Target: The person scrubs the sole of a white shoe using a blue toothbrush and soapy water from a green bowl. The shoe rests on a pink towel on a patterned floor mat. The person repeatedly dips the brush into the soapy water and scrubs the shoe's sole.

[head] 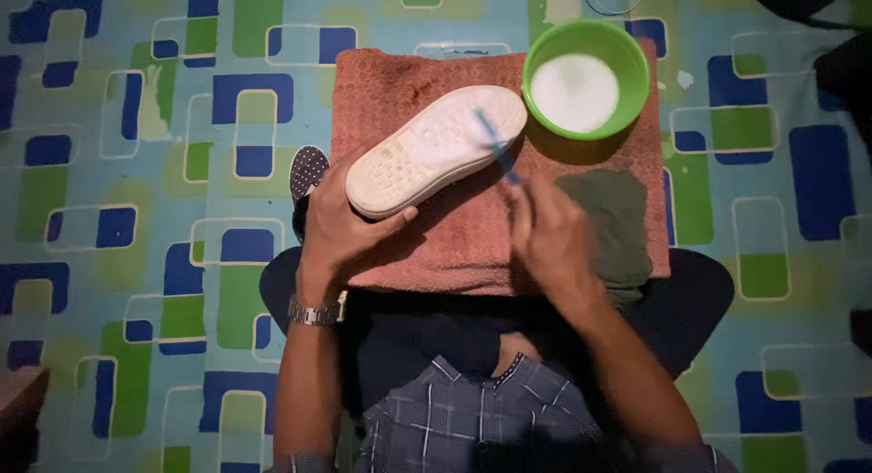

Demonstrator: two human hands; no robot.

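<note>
Checked shirt (472,414), patterned floor mat (118,164), terracotta towel (391,91), green bowl (589,78)

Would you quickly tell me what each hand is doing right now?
Left hand: closed on the shoe, sole up.
Right hand: closed on a blue brush.
</note>
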